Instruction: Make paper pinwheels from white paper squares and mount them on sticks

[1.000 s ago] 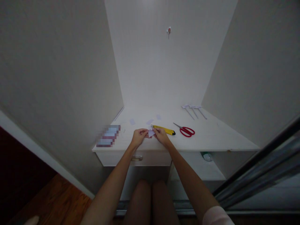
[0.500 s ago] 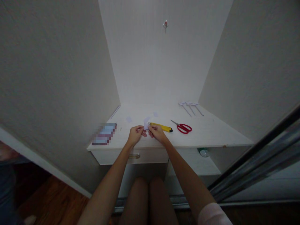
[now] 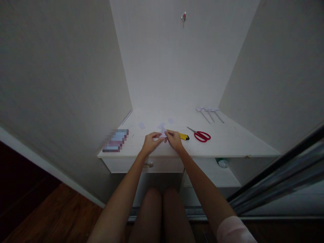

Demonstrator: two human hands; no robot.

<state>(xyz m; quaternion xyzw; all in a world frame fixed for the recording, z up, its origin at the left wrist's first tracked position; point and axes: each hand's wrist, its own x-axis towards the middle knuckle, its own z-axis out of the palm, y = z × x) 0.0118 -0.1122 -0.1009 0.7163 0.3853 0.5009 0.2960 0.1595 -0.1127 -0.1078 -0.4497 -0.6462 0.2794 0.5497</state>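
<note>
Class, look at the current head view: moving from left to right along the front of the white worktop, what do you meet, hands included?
Pixelated flat item → left hand → pale paper at the fingertips → right hand → black-ended yellow tool → red-handled scissors.

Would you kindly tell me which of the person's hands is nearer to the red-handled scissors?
The right hand: it is left of the red-handled scissors, with part of the yellow cutter between them. The left hand is farther left, beyond the right hand.
</note>
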